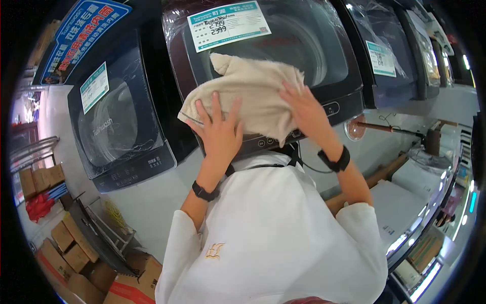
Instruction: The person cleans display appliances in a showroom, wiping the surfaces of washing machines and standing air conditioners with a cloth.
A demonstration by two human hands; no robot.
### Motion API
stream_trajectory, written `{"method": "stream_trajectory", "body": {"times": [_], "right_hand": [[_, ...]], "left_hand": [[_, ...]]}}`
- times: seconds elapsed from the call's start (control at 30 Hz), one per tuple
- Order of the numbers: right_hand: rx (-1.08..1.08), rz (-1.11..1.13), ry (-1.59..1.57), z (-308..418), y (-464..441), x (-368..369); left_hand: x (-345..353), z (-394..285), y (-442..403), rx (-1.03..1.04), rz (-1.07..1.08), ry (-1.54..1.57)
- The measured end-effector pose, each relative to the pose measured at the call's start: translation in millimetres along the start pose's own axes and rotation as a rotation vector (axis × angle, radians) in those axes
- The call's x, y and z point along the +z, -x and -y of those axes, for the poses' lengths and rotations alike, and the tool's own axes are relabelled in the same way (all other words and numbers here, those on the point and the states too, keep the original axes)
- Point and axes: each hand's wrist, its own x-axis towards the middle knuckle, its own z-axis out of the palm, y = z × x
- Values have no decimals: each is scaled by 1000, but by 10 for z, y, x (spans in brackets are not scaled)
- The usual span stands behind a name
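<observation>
Washer lid [304, 30] carried a beige cloth [253, 96] over its front. Left hand [220, 129] and right hand [306, 111] lay on it, fingers spread, no pinch visible. Cloth laid out, not yet flat; further progress unclear. Price sheet [230, 26] sat beyond.

A white-and-teal paper price card [228, 38] ahead of the left hand [221, 133] reads 2799, 2399; a dark-framed, round transparent washer lid [114, 109] to its left reads "Twinwash".
</observation>
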Motion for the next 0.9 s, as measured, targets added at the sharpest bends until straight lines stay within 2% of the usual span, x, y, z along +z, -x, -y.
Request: {"method": "stream_trajectory", "body": {"times": [0.07,0.17,0.27,0.4,0.5,0.6,0.63,0.73,0.9], "right_hand": [[76,-26,-31,-29,-244,-38],[91,-192,-22,-22,-568,299],[-41,-201,-7,323,-616,338],[-29,-138,-95,562,-258,253],[56,-163,49,412,-90,259],[110,-206,58,54,-153,244],[156,-266,-27,45,-228,228],[83,-318,-44,57,-453,334],[6,-191,-16,362,-195,411]], "left_hand": [[10,-86,-129,-22,11,24],[67,-140,-330,-24,-19,10],[141,-99,-319,-13,-39,14],[151,-65,-280,10,-59,76],[138,-104,-282,6,-93,52],[170,-146,-319,21,-122,78],[198,-171,-357,34,-131,97],[261,-281,-460,79,-137,165],[257,-294,-318,233,-17,277]]}}
